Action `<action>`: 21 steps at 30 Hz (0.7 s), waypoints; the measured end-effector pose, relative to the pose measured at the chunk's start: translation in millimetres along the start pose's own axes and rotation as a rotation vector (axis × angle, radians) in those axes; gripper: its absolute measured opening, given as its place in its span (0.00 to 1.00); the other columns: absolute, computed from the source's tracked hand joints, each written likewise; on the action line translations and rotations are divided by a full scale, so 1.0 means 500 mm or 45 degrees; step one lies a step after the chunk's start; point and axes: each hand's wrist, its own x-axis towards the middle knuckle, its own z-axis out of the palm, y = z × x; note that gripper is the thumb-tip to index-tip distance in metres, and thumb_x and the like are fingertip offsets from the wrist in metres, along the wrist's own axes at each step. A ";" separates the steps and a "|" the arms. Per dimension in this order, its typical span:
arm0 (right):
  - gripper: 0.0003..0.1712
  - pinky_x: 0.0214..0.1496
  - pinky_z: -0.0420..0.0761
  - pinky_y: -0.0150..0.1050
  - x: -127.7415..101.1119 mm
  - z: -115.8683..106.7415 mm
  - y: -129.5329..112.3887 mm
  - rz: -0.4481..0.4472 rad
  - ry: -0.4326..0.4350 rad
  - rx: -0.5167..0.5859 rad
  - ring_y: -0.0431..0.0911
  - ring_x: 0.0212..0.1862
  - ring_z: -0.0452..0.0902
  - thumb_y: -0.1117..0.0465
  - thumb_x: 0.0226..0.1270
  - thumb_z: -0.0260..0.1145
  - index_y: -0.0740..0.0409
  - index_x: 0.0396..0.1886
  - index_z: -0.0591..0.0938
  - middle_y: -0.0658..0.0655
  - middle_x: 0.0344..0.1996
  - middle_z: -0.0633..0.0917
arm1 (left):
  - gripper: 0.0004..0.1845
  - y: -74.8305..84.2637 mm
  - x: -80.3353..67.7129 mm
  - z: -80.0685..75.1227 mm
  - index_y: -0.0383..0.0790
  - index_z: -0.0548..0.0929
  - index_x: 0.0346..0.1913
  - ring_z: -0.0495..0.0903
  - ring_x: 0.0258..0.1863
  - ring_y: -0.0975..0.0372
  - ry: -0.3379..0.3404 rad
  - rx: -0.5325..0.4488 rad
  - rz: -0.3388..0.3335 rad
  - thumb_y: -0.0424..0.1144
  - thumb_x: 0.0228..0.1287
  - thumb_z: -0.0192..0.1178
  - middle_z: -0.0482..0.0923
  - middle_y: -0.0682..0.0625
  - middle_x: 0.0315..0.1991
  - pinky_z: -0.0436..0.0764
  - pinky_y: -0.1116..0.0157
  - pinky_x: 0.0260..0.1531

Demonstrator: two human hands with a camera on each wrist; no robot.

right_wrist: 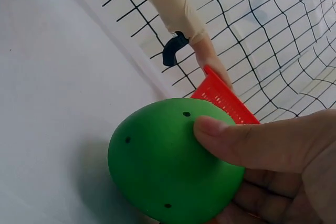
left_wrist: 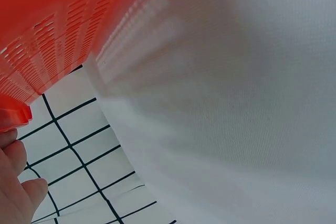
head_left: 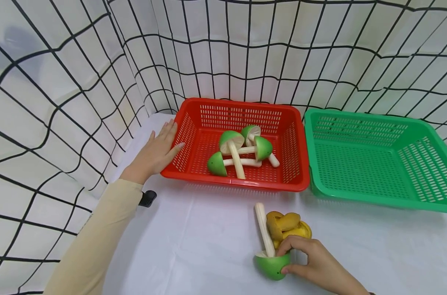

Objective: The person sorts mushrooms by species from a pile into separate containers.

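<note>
My right hand (head_left: pixel 287 256) grips the green cap of a toy mushroom (head_left: pixel 272 265) standing cap-down on the white table, its pale stem (head_left: pixel 264 229) pointing up. The right wrist view shows my thumb (right_wrist: pixel 247 140) pressed on that green cap (right_wrist: pixel 168 161). Yellow toy mushrooms (head_left: pixel 287 227) lie just behind it. My left hand (head_left: pixel 160 149) rests flat with straight fingers against the left rim of the red basket (head_left: pixel 194 110), which holds several green mushrooms (head_left: pixel 239 149). In the left wrist view the fingers (left_wrist: pixel 16 182) sit beside the red basket (left_wrist: pixel 47 45).
An empty green basket (head_left: pixel 378 159) stands to the right of the red one. A white cloth with a black grid (head_left: pixel 79 82) walls in the back and left. White tabletop (head_left: pixel 194 241) lies open in front of the baskets.
</note>
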 end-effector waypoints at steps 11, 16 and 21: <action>0.15 0.44 0.77 0.35 0.003 -0.009 0.007 0.071 0.001 0.098 0.39 0.41 0.77 0.60 0.52 0.73 0.47 0.39 0.80 0.45 0.37 0.84 | 0.40 -0.003 -0.001 0.002 0.33 0.38 0.74 0.34 0.73 0.49 -0.005 0.002 0.002 0.58 0.73 0.33 0.33 0.40 0.75 0.37 0.43 0.67; 0.13 0.41 0.77 0.36 0.007 -0.007 0.005 0.150 -0.006 0.155 0.40 0.41 0.76 0.59 0.53 0.73 0.47 0.39 0.81 0.45 0.37 0.84 | 0.39 -0.004 -0.006 0.003 0.33 0.39 0.74 0.35 0.73 0.48 0.000 -0.003 0.000 0.57 0.73 0.34 0.34 0.40 0.75 0.38 0.42 0.67; 0.12 0.40 0.77 0.37 0.015 -0.014 -0.006 0.268 -0.009 0.178 0.40 0.40 0.76 0.56 0.53 0.73 0.46 0.38 0.82 0.45 0.35 0.84 | 0.40 -0.003 -0.004 0.004 0.33 0.39 0.74 0.34 0.73 0.49 0.011 -0.011 0.008 0.58 0.73 0.34 0.34 0.40 0.75 0.38 0.43 0.67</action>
